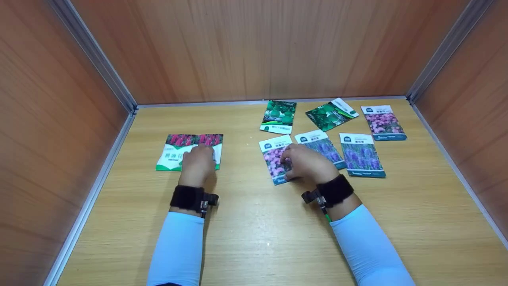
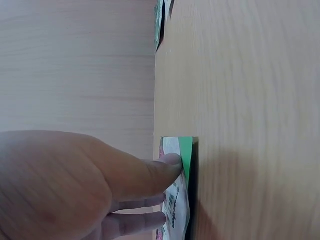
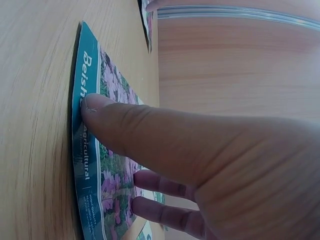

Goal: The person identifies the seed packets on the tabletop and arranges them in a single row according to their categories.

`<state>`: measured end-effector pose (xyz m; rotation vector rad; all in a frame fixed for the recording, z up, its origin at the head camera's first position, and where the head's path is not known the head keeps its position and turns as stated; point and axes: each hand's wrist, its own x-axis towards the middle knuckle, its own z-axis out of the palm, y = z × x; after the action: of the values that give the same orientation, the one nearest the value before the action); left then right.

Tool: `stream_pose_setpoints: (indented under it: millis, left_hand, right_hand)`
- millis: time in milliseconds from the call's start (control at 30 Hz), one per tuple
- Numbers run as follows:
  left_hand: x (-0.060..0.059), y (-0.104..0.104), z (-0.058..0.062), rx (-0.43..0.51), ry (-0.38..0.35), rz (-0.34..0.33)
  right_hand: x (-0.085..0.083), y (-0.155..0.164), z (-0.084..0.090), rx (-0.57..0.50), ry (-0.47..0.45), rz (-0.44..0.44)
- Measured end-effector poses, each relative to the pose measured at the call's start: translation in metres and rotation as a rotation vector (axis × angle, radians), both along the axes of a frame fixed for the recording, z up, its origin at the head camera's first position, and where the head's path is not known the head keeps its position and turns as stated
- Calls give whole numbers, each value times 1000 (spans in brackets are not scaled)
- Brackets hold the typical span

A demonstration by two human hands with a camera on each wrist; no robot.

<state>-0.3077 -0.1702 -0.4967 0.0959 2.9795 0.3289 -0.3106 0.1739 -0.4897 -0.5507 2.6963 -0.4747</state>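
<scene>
While the left hand (image 1: 197,163) rests with fairly straight fingers on a red-flowered seed packet (image 1: 190,151) towards the table's (image 1: 254,230) left edge, the right hand (image 1: 303,162) presses a pink-flowered packet (image 1: 274,159) near the table's middle, thumb on its lower border, fingers lightly bent. Five more packets (image 1: 361,155) lie towards the far right corner.

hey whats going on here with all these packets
A person is handling seed packets on a wooden table. The left hand rests on a red-flower packet lying apart at the left, thumb on its green edge. The right hand presses on a pink-flower packet, thumb on its teal bottom strip. Five more packets lie flat beyond it: two green ones and three with purple or pink flowers.
</scene>
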Motion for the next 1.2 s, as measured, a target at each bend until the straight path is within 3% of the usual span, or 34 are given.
stream_pose_setpoints:
  millis: [233, 500, 667, 1067, 1200]
  left_hand:
    - [-2, 4, 4, 15, 13, -6]
    - [0, 19, 8, 102, -10, -37]
    - [5, 32, 9, 131, -12, -95]
    - [10, 62, 2, 69, -5, -279]
    - [11, 67, 0, 54, -16, -310]
  right_hand:
    - [0, 0, 0, 6, 11, 9]
    - [-1, 0, 0, 3, -14, -15]
    - [-1, 0, 1, -1, -23, -21]
    - [-1, 1, 0, 0, 2, 1]
    - [0, 1, 1, 3, 1, -6]
